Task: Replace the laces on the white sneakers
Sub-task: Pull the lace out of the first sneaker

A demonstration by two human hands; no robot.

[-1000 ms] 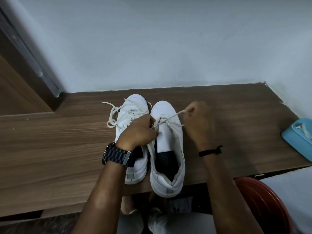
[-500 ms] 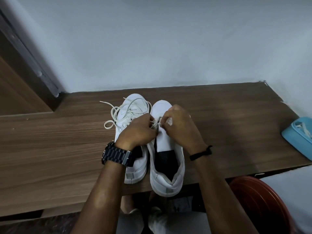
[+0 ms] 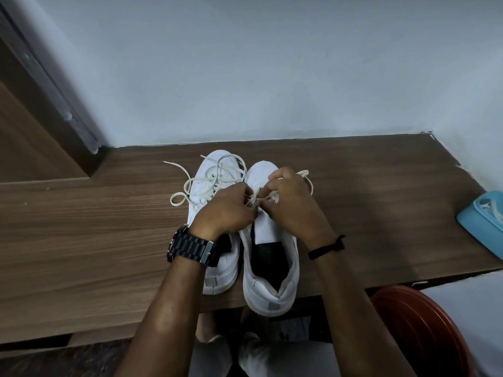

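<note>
wooden bench (image 3: 81, 240) against pale wall (image 3: 272, 63)

2 white sneakers (image 3: 268, 270) — side by side

Wood-grain bench top (image 3: 81, 240) is running left to right, its far edge butting against a plain pale wall (image 3: 272, 63). The wall is turning a corner at right (image 3: 476, 131), closing off that end of the bench. Brown wooden panel (image 3: 24, 137) with a grey metal strip (image 3: 46, 74) is angling down at the left. Red-brown round plastic stool or tub (image 3: 419, 333) is sitting below the front edge at right. Light is looking soft and dim, casting faint shadows.
</note>
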